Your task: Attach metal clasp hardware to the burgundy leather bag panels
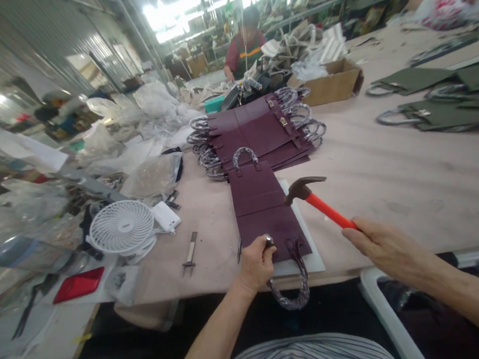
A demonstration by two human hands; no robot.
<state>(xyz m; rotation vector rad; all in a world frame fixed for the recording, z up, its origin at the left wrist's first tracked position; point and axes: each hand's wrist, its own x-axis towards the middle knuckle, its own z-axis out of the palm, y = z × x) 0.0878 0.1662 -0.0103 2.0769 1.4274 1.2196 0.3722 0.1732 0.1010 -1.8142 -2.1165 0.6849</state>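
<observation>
My right hand (377,242) is closed around the orange handle of a claw hammer (328,207), its dark head raised over the right edge of a burgundy bag panel (264,211). My left hand (257,263) is wrapped around a metal punch (268,240); only its shiny top end shows above the fist. This fist rests on the near part of the panel. One plastic-wrapped handle (292,299) hangs over the table's front edge, and another wrapped handle (245,156) lies at the far end. Under the panel's right side a white board (309,235) sticks out.
Behind lies a stack of burgundy panels (246,127) with wrapped handles. A fork-shaped metal tool (190,254), a white fan (121,226) and a red phone-like object (78,285) lie left. Green panels (440,98) are at right, a cardboard box (332,81) farther back. A co-worker (246,44) sits opposite.
</observation>
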